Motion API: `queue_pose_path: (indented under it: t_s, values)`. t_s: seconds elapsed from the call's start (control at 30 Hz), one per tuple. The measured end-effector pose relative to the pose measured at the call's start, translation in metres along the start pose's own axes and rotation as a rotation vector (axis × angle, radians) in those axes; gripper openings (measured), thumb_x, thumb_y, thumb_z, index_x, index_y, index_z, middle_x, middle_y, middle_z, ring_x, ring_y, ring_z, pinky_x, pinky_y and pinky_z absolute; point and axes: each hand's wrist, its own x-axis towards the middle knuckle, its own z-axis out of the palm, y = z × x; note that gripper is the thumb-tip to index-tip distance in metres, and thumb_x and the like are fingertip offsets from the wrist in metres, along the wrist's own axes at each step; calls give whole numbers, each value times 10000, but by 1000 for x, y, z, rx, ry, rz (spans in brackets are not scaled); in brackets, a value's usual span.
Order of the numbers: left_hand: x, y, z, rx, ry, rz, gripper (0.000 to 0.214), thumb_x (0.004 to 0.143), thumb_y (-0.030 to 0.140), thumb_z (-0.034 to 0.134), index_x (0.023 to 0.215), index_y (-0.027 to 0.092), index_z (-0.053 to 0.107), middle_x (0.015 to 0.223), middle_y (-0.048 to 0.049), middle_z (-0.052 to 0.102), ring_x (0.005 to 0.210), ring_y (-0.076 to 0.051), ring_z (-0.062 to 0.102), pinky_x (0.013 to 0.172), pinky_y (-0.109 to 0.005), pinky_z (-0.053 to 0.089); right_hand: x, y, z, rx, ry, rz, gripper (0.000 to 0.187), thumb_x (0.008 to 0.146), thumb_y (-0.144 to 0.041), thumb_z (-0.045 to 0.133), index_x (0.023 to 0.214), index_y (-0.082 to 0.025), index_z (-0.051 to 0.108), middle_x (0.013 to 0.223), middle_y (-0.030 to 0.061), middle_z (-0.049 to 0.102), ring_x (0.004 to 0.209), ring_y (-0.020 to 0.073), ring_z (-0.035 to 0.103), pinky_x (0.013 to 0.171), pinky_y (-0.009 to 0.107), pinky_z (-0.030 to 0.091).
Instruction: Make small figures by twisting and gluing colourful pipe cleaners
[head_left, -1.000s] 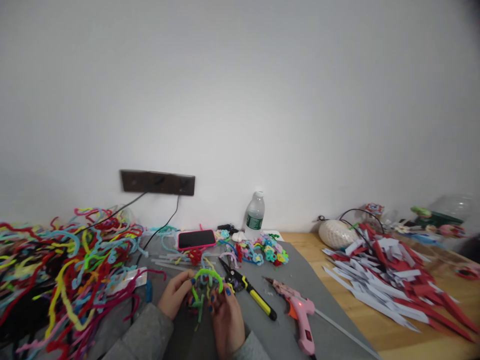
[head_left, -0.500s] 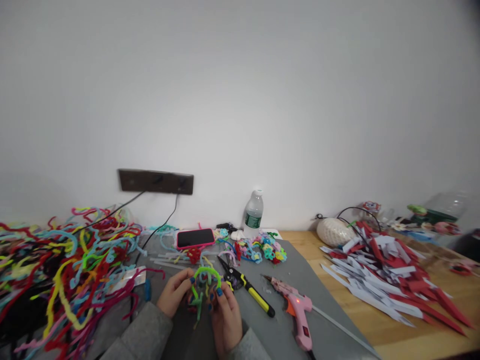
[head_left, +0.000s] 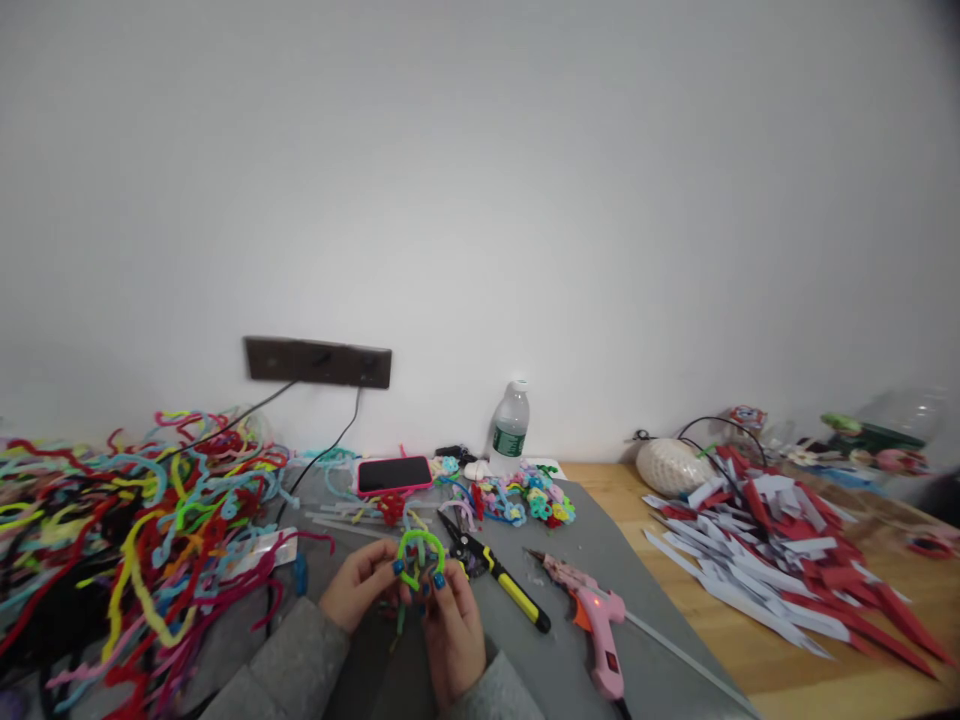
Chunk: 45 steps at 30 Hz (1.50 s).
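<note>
Both my hands meet low in the middle, over a grey mat point(head_left: 600, 560). My left hand point(head_left: 361, 596) and my right hand point(head_left: 453, 632) pinch a bright green pipe cleaner point(head_left: 420, 553) bent into a small loop between the fingertips. A darker green stem hangs down from the loop between the two hands. Each hand's fingers are closed on the wire. Grey sleeves cover both wrists.
A big tangle of coloured pipe cleaners point(head_left: 127, 530) fills the left. Black-and-yellow pliers point(head_left: 495, 575) and a pink glue gun point(head_left: 596, 625) lie right of my hands. Behind are a pink-cased phone point(head_left: 394, 474), small pipe-cleaner flowers point(head_left: 525, 498), a water bottle point(head_left: 511, 428); red and white paper strips point(head_left: 780, 545) lie right.
The green loop has been pulled tighter and smaller between my fingers. My hands stay in the same place; the view shifted slightly.
</note>
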Motion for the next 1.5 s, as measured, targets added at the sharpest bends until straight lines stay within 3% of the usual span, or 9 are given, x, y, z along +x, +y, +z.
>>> queue_pose_path:
  t_s: [0.2,0.43,0.8,1.1,1.5]
  values:
    - [-2,-3,3,-81,-63,-59,365,604,436,696,764,132,573,589,-39,658,457,-94,531,443,-175,342,0,0,1,2,-74,-4,196,673,-358,664,738,-190,589,635,-20,573,559,121,504,554,240,410]
    - [-3,-7,4,-159,-145,-75,293,595,342,735,726,137,571,609,-33,674,532,-113,605,499,-175,407,1,2,0,-8,-58,33,199,625,-345,708,686,-176,622,590,-24,569,505,107,485,517,234,412]
    - [0,-9,0,-101,-64,-48,312,579,327,750,728,130,560,599,-41,684,496,-94,598,444,-138,387,1,4,-5,-20,-43,14,188,618,-325,720,719,-183,649,633,-13,616,546,113,525,535,224,408]
    - [1,-5,-1,-18,-86,-47,305,588,331,741,672,142,517,518,2,643,446,-81,566,416,-129,386,1,0,2,-3,-149,7,153,659,-322,692,701,-191,624,596,-29,595,508,97,505,506,208,374]
    - [-1,-8,0,-36,-55,-35,312,592,343,733,710,137,529,555,-16,641,470,-98,565,424,-148,363,0,-3,3,106,-42,79,161,651,-309,687,735,-205,596,648,-26,583,550,116,501,498,227,361]
